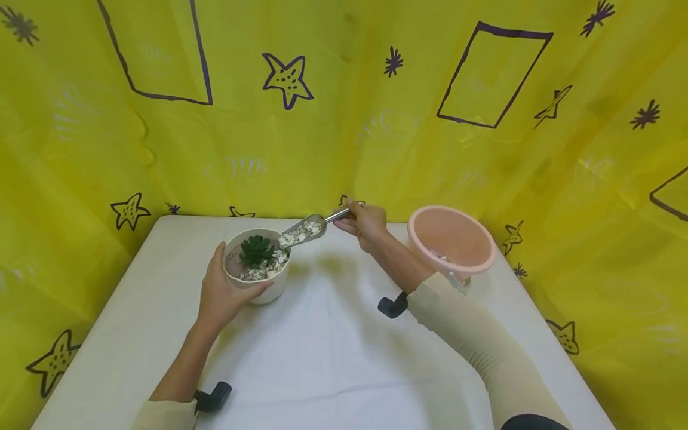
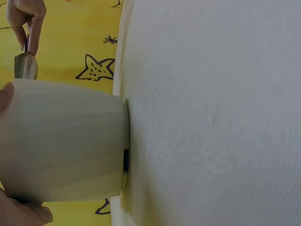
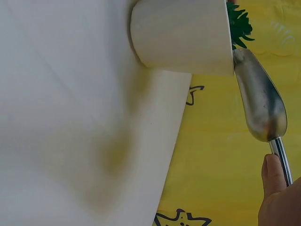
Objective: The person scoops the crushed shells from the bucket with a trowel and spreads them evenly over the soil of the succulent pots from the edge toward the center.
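Observation:
A white pot point(image 1: 270, 289) stands on the white table with a green succulent point(image 1: 256, 251) in it. Pale stones point(image 1: 263, 270) cover part of the surface around the plant, on its right and near side. My left hand point(image 1: 223, 292) grips the pot by its rim, thumb on the near side and fingers on the far left. In my right hand point(image 1: 368, 224) is the handle of a metal scoop point(image 1: 319, 224), loaded with more pale stones. The scoop's tip lies at the pot's right rim, tilted down toward the plant. From below, the right wrist view shows the scoop point(image 3: 261, 96) against the rim.
A pink basin point(image 1: 457, 236) stands at the table's back right, behind my right forearm, with some small pieces at its bottom. A yellow curtain point(image 1: 344, 137) with drawn stars hangs behind and beside the white table point(image 1: 322, 358).

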Tool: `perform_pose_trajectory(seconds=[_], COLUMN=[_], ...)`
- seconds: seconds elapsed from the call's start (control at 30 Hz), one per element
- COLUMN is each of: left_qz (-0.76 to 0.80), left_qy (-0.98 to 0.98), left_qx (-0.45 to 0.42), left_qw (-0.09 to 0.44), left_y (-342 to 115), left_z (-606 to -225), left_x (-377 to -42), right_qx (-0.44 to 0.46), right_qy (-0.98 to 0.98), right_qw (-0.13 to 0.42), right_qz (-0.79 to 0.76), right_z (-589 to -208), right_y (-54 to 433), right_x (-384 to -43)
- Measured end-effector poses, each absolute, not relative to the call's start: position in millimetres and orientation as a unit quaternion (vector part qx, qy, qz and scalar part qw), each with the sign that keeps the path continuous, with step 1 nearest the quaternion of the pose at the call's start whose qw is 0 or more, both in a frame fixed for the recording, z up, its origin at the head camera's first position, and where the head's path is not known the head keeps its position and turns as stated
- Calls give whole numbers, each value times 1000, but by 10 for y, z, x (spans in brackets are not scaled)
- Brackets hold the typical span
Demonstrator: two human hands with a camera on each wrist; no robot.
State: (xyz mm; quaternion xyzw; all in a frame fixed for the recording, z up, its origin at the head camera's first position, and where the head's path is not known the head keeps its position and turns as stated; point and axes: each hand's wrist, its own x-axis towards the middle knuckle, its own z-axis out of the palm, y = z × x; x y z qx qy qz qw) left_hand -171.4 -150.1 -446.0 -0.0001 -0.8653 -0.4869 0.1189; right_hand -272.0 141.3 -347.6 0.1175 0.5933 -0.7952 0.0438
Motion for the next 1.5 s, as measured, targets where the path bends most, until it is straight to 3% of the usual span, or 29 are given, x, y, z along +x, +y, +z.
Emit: perform_pose_trajectory(seconds=[0.73, 1.23, 1.5], left_qz=[-484, -497, -525], left_qy=[-867, -862, -828], left_qx=[-12, -5, 32], left_qw=[119, 100, 196], left_y=[-1497, -1483, -1298], left_z=[-4460, -4454, -4487], left_x=[-1753, -1715, -1633], right_qx=[109, 165, 168], right_qy=[594, 568, 561], right_qw=[41, 67, 72], right_qz=[-796, -804, -807], right_z=[-3406, -3496, -3544], right_y=[1433, 1461, 1466], right_x=[-2742, -2718, -2730])
